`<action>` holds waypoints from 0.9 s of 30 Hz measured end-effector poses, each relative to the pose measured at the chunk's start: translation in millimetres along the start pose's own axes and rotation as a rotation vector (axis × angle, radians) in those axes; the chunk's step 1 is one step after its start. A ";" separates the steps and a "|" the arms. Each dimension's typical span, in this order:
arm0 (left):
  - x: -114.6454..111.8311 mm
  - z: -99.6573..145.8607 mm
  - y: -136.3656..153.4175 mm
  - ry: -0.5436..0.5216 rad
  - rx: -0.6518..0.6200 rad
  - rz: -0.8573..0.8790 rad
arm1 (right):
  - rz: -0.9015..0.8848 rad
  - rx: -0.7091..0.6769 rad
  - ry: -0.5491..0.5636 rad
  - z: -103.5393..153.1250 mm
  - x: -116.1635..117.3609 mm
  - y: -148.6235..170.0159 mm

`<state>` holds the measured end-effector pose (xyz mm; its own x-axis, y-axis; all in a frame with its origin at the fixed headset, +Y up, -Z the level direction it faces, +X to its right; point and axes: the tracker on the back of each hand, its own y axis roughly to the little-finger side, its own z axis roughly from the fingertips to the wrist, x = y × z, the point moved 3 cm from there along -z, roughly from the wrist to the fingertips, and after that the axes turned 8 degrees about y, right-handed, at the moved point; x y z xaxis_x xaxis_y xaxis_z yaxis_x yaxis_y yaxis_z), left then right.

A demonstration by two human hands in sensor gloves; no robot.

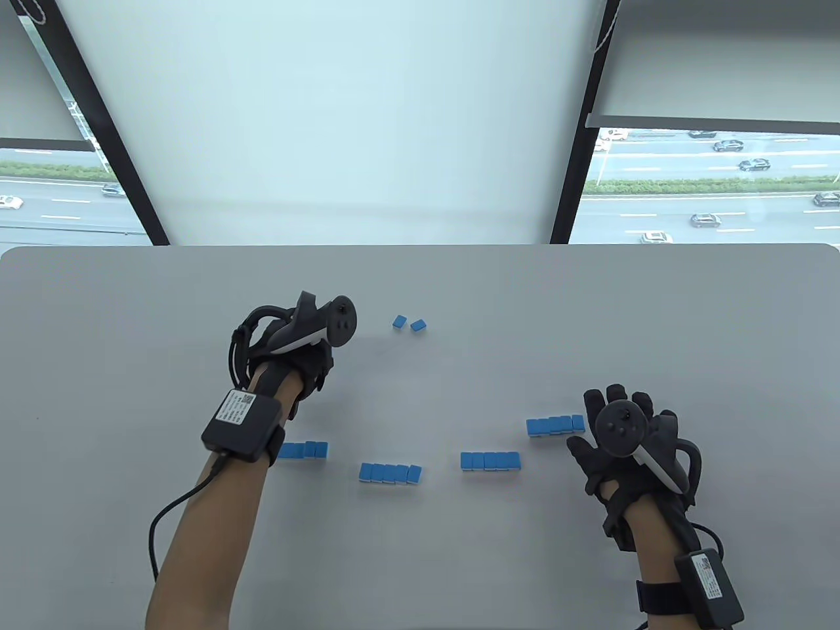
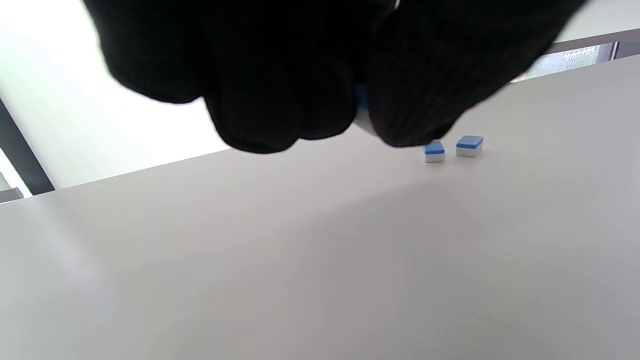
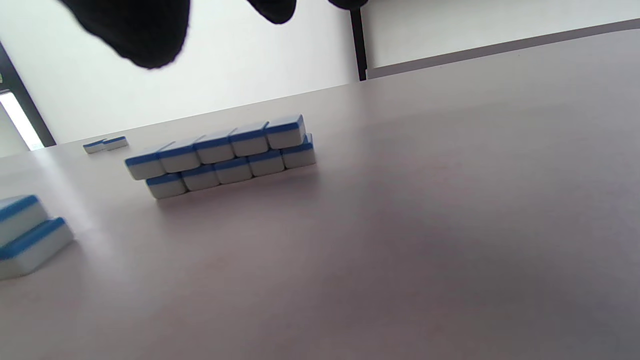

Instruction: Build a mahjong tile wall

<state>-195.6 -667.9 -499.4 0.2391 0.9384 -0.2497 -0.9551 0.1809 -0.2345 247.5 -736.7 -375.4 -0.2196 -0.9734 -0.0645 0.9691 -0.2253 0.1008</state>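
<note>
Four tile rows [image 1: 390, 473] cross the table [image 1: 131, 295] between both hands [image 1: 298, 341].

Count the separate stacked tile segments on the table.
4: far-left segment partly behind the left forearm, centre-left segment, centre-right segment, right segment by the right hand. Two loose tiles lie apart.

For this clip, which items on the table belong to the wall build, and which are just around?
Job:
- four short stacked rows of blue-and-white mahjong tiles
- two loose blue-and-white tiles
- blue-and-white tile pinched in left hand

Around:
- grey table
- idle right hand
</note>
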 end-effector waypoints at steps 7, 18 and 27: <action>-6.7 82.4 25.8 -0.162 0.003 0.110 | -0.010 -0.014 -0.007 0.0 2.5 -2.8; -88.5 109.2 39.4 -0.116 0.044 0.286 | -0.007 -0.001 -0.028 -2.4 8.8 -1.6; -109.7 92.9 20.1 -0.018 0.004 0.242 | 0.001 0.011 -0.025 -2.1 7.8 0.5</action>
<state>-257.3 -739.9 -389.4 -0.0003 0.9596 -0.2813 -0.9848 -0.0490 -0.1664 246.5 -744.4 -378.0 -0.2216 -0.9743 -0.0399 0.9680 -0.2248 0.1118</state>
